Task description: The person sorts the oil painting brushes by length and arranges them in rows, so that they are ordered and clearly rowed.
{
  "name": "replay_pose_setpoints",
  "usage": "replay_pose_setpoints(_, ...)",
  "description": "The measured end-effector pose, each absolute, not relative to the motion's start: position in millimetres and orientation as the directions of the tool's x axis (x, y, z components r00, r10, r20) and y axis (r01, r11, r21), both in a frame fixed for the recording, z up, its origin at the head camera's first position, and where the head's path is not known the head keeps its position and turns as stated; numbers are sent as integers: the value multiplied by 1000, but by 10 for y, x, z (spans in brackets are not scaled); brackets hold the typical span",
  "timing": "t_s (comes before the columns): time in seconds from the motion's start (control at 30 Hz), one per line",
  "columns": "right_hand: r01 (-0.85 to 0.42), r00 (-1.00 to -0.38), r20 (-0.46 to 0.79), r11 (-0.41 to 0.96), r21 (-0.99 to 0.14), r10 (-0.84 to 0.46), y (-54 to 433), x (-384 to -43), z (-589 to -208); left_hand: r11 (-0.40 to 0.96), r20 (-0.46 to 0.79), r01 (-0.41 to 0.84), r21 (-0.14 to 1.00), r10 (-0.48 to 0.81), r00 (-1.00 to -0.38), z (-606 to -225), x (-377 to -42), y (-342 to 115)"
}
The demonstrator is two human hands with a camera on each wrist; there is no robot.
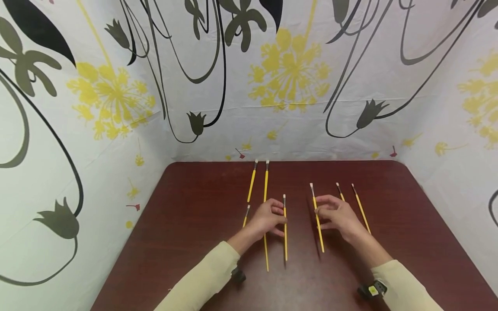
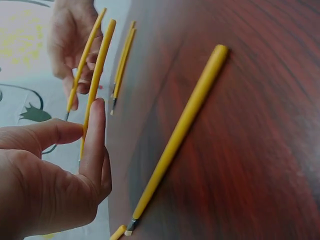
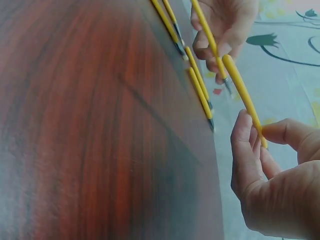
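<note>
My left hand (image 1: 266, 220) pinches a yellow-handled paintbrush (image 1: 285, 248) between thumb and fingers, its pale bristles toward the far edge. In my right hand (image 1: 342, 216) a similar paintbrush (image 1: 320, 237) is pinched, bristles also pointing away and slightly tilted. Both held brushes are raised off the table, with shadows beneath. A long paintbrush (image 1: 266, 259) lies under the left hand, which hides part of it. Left of that lie two others, a far paintbrush (image 1: 252, 185) and a nearer paintbrush (image 1: 246, 215) partly covered by the left hand.
Beside the right hand, two more paintbrushes lie on the dark red-brown table (image 1: 186, 259): an outer paintbrush (image 1: 362, 207) and an inner paintbrush (image 1: 340, 190) mostly hidden by the hand. A patterned white cloth (image 1: 233, 95) stands behind the table and along its sides.
</note>
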State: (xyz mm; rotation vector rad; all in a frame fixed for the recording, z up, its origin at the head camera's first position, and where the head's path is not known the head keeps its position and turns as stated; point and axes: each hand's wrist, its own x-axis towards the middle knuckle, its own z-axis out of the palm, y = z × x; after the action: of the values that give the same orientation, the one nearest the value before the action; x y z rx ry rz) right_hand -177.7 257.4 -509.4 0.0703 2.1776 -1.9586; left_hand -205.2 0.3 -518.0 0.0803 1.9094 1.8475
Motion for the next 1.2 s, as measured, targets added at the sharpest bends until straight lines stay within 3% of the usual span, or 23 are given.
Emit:
replay_pose_setpoints(0.53, 147, -983, -158, 111, -983, -89, 2377, -1708, -5106, 457, -253, -89, 885, 312, -916, -5286, -1872, 101)
replay_pose_setpoints(0.83, 119, -987, -132, 135, -984, -90, 2350, -1710, -5069, 603, -130, 112, 790, 343, -930, -5325, -1837, 127)
replay_pose_setpoints(1.2, 111, -986, -132, 196, -974, -100, 2293, -1661, -5113, 667, -114, 158, 728, 346, -931, -5300, -1839, 142)
